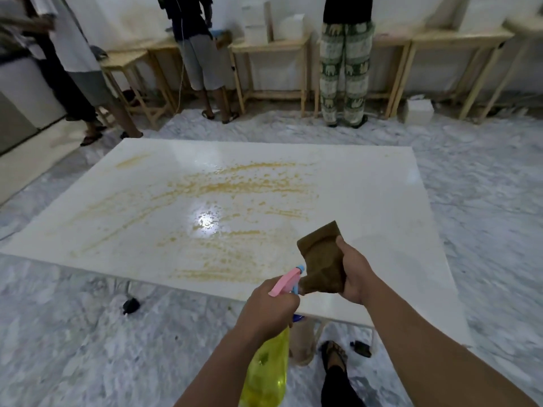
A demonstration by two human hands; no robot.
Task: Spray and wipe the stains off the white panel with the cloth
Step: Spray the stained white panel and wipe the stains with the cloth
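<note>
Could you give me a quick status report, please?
Left hand grips spray bottle; right hand holds brown cloth. White panel streaked with yellow stains. Nothing in the way.

One white panel is seen, marked by several yellowish stains. One brown cloth and one spray bottle are counted, held at about five o'clock by two hands, a left hand and a right hand. Three standing people are counted toward twelve o'clock: one at eleven, one near twelve, one at one. At least four wooden tables are counted along the far wall. Two small black objects are seen on the floor.
</note>
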